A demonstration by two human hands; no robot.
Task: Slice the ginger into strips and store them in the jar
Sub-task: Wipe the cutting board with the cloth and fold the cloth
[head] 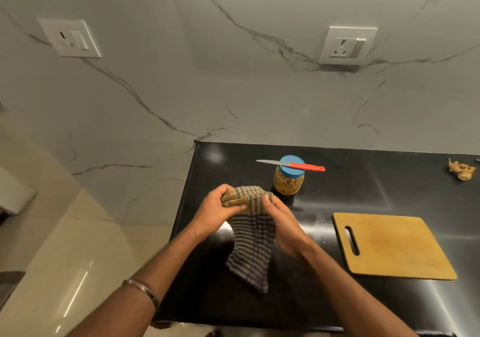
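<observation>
A clear jar [287, 184] with a blue lid stands on the black counter [350, 188], filled with ginger strips. A red-handled knife [293, 165] lies flat across its lid. The wooden cutting board [389, 244] lies bare at the right. Just in front of the jar, my left hand [217, 213] and my right hand [284, 223] both grip a striped cloth [253, 243], which is bunched at the top and hangs down between them.
A small pile of ginger peel [461, 170] lies at the far right of the counter. The marble wall behind carries two wall sockets [346, 46]. The counter's left edge drops to a light tiled floor [78, 258].
</observation>
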